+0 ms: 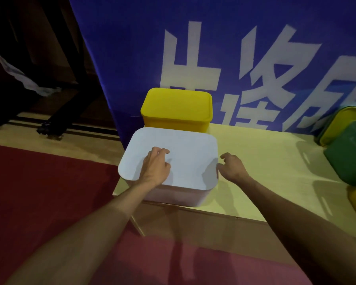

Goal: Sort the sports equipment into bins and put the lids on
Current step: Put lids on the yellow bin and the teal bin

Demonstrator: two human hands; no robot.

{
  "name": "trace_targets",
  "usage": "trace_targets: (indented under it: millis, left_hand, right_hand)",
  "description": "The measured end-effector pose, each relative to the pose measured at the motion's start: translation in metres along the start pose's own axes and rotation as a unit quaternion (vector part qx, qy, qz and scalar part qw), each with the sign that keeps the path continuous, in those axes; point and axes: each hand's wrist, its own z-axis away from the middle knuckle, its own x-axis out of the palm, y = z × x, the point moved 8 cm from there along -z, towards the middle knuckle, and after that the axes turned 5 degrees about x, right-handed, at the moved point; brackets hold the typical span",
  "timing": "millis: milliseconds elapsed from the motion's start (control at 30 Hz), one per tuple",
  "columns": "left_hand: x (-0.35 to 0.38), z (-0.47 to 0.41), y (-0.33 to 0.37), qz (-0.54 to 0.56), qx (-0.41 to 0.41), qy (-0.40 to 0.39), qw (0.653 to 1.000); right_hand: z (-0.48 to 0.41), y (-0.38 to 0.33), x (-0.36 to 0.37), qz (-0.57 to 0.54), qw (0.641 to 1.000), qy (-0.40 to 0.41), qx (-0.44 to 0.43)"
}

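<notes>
Your left hand [155, 166] rests loosely on the white lid [185, 153], gripping nothing. Your right hand [232, 167] hovers relaxed and empty beside the white bin [179, 194] at the desk's [265, 161] near corner. That bin and the yellow bin [176, 112] behind look lidded, while the green container [349, 155] at right probably remains; the blue banner [132, 48] shows large white Chinese characters, cut off.

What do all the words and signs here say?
On the blue banner: white Chinese characters, cut off by the frame and partly hidden behind the yellow bin; none readable whole.
On the white lid and yellow bin: nothing written.
On the green bin: a faint mark, too blurred.
</notes>
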Motion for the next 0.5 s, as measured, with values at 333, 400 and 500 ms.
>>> trace_targets:
  millis: [333,400,500]
  left_hand:
    - [0.026,-0.004,0.219,0.19,0.044,-0.017,0.981]
    - [0.035,-0.002,0.266,0.22,0.053,-0.02,0.974]
    - [0.049,0.003,0.332,0.257,0.08,-0.027,0.963]
  right_hand:
    - [0.043,0.086,-0.159,-0.057,0.99,0.051,-0.115]
    - [0.052,0.114,-0.197,-0.058,0.988,0.072,-0.124]
    - [0.062,0.16,-0.245,-0.052,0.987,0.095,-0.116]
